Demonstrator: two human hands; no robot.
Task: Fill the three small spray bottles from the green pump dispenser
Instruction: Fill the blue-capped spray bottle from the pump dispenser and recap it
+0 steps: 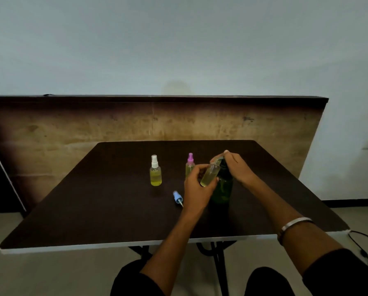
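Note:
The green pump dispenser [222, 190] stands on the dark table [106, 199]. My right hand [237, 166] rests on its pump head, fingers over the top. My left hand [197, 186] holds an uncapped small clear bottle [209, 175], tilted with its mouth up at the pump nozzle; a little yellow liquid lies at its bottom. That bottle's blue spray cap [177, 197] lies on the table to the left. A white-capped spray bottle [155, 171] holds yellow liquid. A pink-capped spray bottle [190, 165] stands partly behind my left hand.
A wooden board [72, 127] leans upright behind the table against the wall. The table's white front edge [72, 246] runs just above my knees. A black cable [366, 240] lies on the floor at the right.

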